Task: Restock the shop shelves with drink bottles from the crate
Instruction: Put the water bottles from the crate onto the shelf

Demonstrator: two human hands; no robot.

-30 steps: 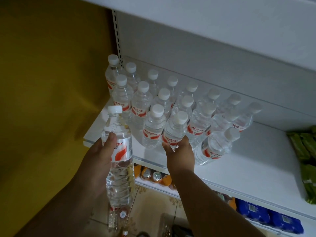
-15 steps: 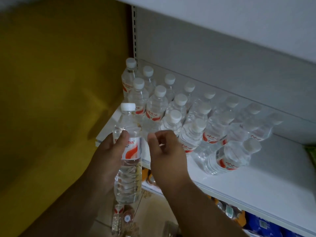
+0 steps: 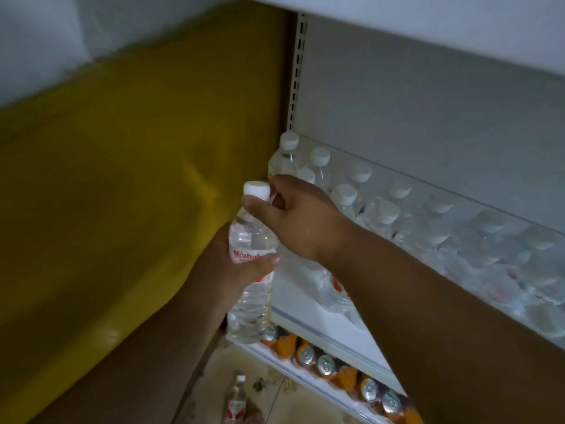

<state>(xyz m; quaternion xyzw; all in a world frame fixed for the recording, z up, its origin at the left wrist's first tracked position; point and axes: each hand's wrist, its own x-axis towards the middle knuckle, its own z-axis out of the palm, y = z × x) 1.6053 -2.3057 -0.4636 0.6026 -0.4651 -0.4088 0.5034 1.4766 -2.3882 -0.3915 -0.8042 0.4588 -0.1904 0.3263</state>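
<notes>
Head cam: left hand (image 3: 235, 264) grips clear water bottle (image 3: 250, 289); right hand (image 3: 293, 215) pinches its cap (image 3: 256, 190).

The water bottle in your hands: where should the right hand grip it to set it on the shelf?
Grip the neck just under the white cap, coming from above. The water bottle stands upright, the left hand already wraps its label, and the right hand pinches there. A top hold probably clears the packed shelf bottles.
</notes>
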